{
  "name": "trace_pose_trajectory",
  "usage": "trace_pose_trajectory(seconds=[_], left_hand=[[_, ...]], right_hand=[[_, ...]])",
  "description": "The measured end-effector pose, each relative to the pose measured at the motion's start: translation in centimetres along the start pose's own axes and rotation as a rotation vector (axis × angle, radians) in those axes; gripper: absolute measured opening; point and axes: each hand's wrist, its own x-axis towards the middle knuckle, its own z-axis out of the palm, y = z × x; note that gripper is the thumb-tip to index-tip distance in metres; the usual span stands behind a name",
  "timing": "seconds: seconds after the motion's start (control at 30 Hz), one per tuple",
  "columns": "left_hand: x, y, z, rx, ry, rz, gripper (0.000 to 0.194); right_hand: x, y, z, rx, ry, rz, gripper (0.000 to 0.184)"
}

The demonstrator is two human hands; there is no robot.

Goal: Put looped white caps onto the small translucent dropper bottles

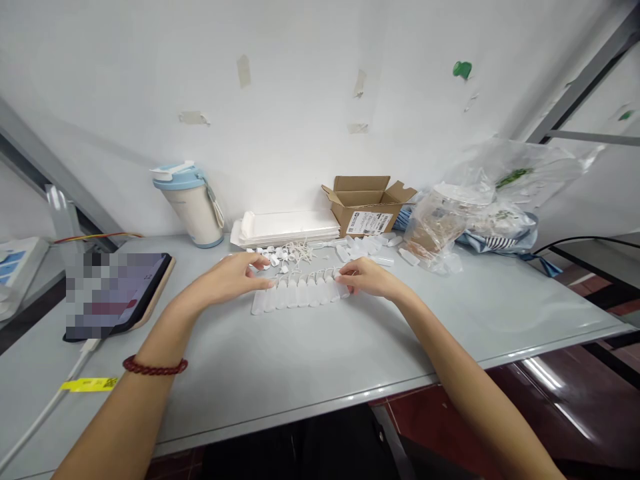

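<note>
Several frosted translucent tubes (300,295) lie side by side in a row on the grey table, with thin white loops at their far ends. My left hand (233,277) is at the row's left end, its thumb touching or just over the end tube and its fingers apart. At the other end, my right hand (370,277) has its fingertips closed on the last tube, whose upper part they partly cover. Behind the row is a loose heap of small white caps (270,257) and pale cords (300,250). More clear tubes (365,247) lie scattered to its right.
White flat boxes (287,227) and an open cardboard box (367,207) stand against the wall. A tumbler (190,207) is at the back left. A phone (145,293) with a charging cable (65,387) lies left. Clear plastic bags (445,220) occupy the right back.
</note>
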Motion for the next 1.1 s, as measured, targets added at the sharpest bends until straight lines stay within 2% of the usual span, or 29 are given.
trace_pose_trajectory(seconds=[0.13, 0.27, 0.33, 0.53, 0.73, 1.1], left_hand=[[-0.4, -1.0, -1.4, 0.081, -0.191, -0.072, 0.063], [-0.5, -1.1, -1.2, 0.238, -0.393, -0.052, 0.083], [-0.5, -0.9, -0.7, 0.306, -0.469, -0.033, 0.086], [-0.7, 0.3, 0.2, 0.439, -0.446, -0.011, 0.073], [-0.8, 0.1, -0.4, 0.457, -0.458, -0.056, 0.063], [-0.8, -0.4, -1.3, 0.492, -0.450, -0.131, 0.065]], right_hand=[[-0.4, 0.0, -0.7, -0.045, -0.037, 0.021, 0.031], [-0.6, 0.1, -1.0, -0.120, -0.096, 0.017, 0.068], [-0.5, 0.2, -0.9, -0.143, -0.114, 0.017, 0.077], [-0.1, 0.3, 0.1, -0.204, -0.062, -0.028, 0.071], [0.2, 0.2, 1.1, -0.205, 0.009, -0.095, 0.063], [0.9, 0.2, 3.0, -0.173, 0.075, -0.175, 0.061]])
